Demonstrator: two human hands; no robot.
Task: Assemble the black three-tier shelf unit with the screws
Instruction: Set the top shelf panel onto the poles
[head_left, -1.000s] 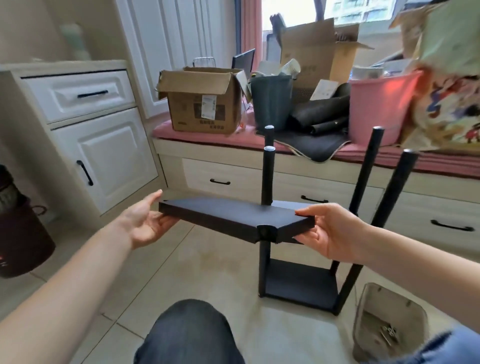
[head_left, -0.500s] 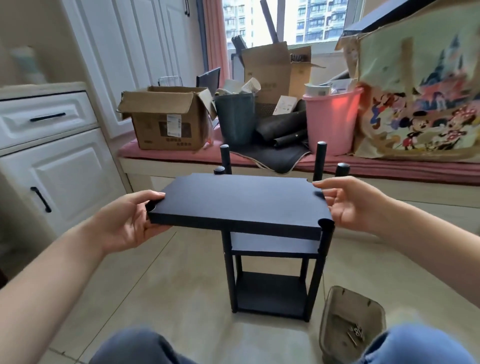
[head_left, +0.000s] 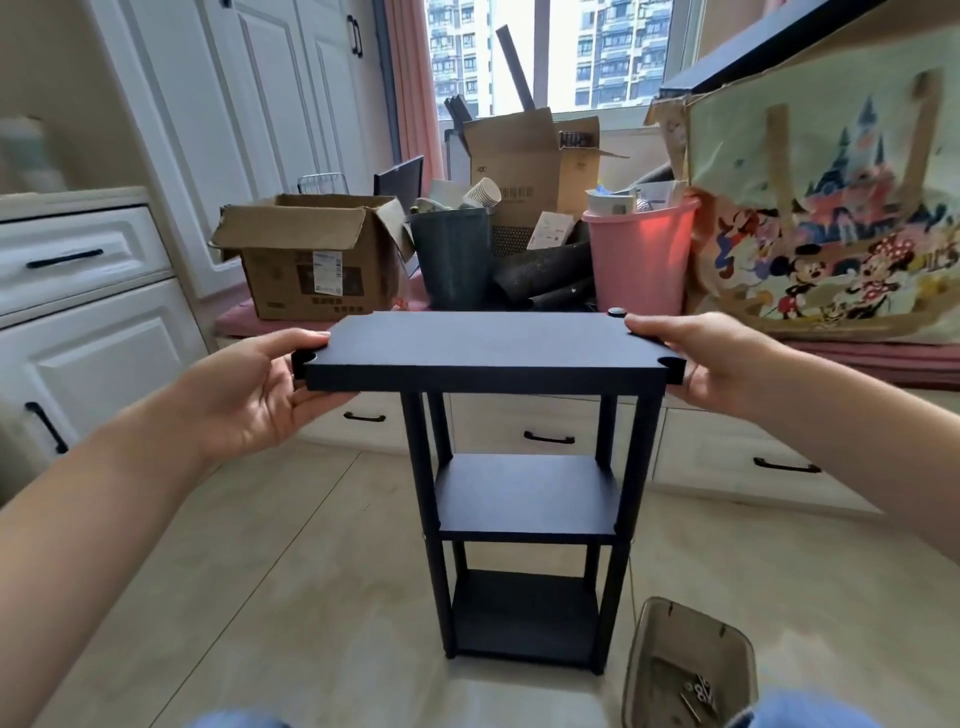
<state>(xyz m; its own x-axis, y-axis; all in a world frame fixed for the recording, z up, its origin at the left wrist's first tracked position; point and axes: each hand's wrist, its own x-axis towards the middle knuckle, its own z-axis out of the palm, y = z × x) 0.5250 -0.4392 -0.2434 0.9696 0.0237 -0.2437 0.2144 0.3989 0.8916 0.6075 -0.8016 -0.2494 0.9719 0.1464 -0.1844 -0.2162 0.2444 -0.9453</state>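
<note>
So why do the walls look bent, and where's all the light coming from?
Head view: the wide lens bows the cabinet doors at the edges; daylight from the window backlights the clutter, glowing through the pink bucket; the top shelf board stays matte, without glare.

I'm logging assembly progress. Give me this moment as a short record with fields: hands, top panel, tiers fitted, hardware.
left hand: left hand grips the left end of the flat black rectangular top panel
right hand: right hand grips the panel's right end
top panel: level, at the top of the black posts; whether it is seated cannot be told
tiers fitted: middle black shelf and bottom black shelf sit between the posts
hardware: small metal screws lie in the grey plastic tray on the floor, right of the unit
</note>
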